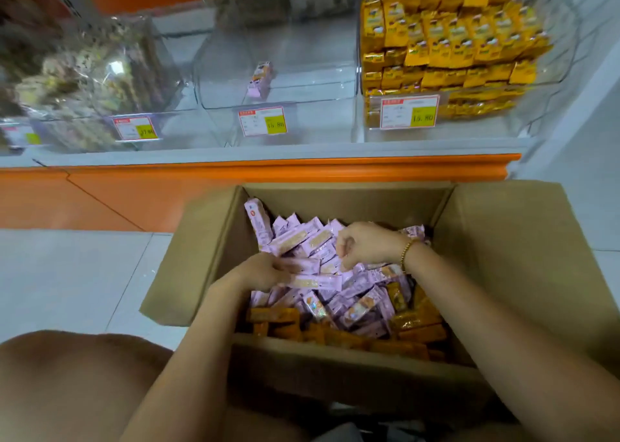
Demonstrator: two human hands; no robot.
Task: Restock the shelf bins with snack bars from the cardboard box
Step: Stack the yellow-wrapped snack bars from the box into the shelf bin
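A shelf (268, 168) with an orange front edge runs across the far side, above a pale tiled floor (67, 274). On the floor just in front of it stands the open cardboard box (503, 257), its flaps spread out to the left and right.

Three clear bins sit side by side on the shelf. The right bin (364, 72) is packed high with yellow packs (446, 39). The middle bin (302, 55) is almost bare. The left bin (161, 72) holds a blurred mix of brownish snacks.

Inside the box lies a loose heap of purple snack bars (352, 294), filling the far and middle part. A layer of orange bars (335, 336) shows along the near wall and in the right corner.

Both forearms reach into the box from the near side. The left hand (265, 270) is at the left of the heap, its fingers curled round a purple bar (315, 281) that lies crosswise. The right hand (369, 243) is farther in, knuckles up and fingers bent down into the heap; whether it grips a bar cannot be told. A gold bracelet (406, 252) circles the right wrist.

A single purple bar (260, 79) lies on the middle bin's floor. A price tag (408, 111) hangs on the right bin's front, and smaller ones hang on the other two.
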